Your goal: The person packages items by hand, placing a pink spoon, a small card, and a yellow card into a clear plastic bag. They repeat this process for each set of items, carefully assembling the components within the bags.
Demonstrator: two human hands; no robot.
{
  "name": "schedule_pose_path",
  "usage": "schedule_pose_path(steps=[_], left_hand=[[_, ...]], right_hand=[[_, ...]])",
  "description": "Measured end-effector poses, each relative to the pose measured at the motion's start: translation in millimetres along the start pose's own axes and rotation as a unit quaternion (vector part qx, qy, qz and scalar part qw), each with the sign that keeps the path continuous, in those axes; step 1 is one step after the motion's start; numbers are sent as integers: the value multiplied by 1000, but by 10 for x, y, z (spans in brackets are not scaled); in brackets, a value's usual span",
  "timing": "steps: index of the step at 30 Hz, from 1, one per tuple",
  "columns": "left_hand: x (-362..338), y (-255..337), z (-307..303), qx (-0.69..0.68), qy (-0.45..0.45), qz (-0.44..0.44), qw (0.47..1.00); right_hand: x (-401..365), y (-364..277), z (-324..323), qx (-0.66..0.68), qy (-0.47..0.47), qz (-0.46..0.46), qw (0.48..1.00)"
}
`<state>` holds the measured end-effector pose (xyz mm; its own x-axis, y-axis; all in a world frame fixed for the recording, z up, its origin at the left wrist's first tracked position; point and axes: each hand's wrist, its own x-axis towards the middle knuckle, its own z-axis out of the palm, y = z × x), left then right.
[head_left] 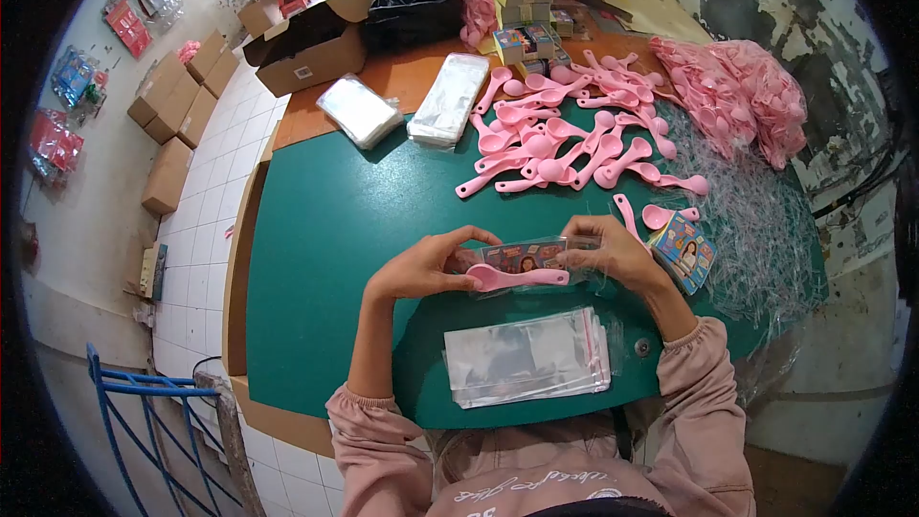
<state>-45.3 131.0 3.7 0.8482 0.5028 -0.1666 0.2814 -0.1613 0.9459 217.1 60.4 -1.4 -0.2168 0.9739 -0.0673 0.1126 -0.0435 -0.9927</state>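
A clear plastic bag (577,278) is stretched between my two hands above the green table. A printed card (526,256) and a pink measuring spoon (517,277) show in it, the spoon lying along the near side. My left hand (428,265) is closed on the bag's left end, by the spoon's bowl. With fingers bent, my right hand (617,252) grips the right end. Below them a stack of clear bags (526,359) lies on the table. Just right of my right hand sits a stack of printed cards (685,253), with a loose pink spoon (667,216) beside it.
A heap of pink spoons (574,139) covers the table's far side, near a bulging bag of spoons (737,101). Clear plastic strips (756,239) pile up at right. Farther back are bag stacks (450,96), bundled cards (523,0) and an open carton (311,57).
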Motion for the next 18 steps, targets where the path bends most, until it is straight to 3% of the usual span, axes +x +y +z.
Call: schedule_pose_path(steps=[2, 4, 8, 10, 11, 12, 13, 14, 17, 18], left_hand=[[-19, 24, -12, -19, 6, -10, 1000], [-21, 39, 19, -70, -1, -24, 997], [-56, 98, 226, -40, 74, -37, 996], [-58, 83, 486, -14, 299, -51, 953], [-73, 95, 581, -14, 295, -50, 954], [-108, 127, 672, -207, 247, -40, 946], [-134, 148, 728, -392, 190, -31, 900], [-146, 150, 750, -412, 160, -38, 896], [-156, 153, 708, -425, 131, -93, 891], [-162, 155, 690, -418, 132, -104, 893]], right_hand=[[6, -23, -1, 54, -7, 34, 998], [0, -34, -86, -58, -61, 104, 991], [0, -86, -21, 24, -8, 60, 998], [8, -70, -36, -156, 124, -25, 980], [-9, -98, 14, -156, 128, -24, 979], [-27, -179, 114, -181, 126, -97, 971], [-58, -261, 189, -203, 121, -168, 957], [-97, -351, 215, -227, 34, -151, 962], [-140, -266, 309, -268, -30, -216, 938], [-170, -272, 328, -261, -55, -171, 949]])
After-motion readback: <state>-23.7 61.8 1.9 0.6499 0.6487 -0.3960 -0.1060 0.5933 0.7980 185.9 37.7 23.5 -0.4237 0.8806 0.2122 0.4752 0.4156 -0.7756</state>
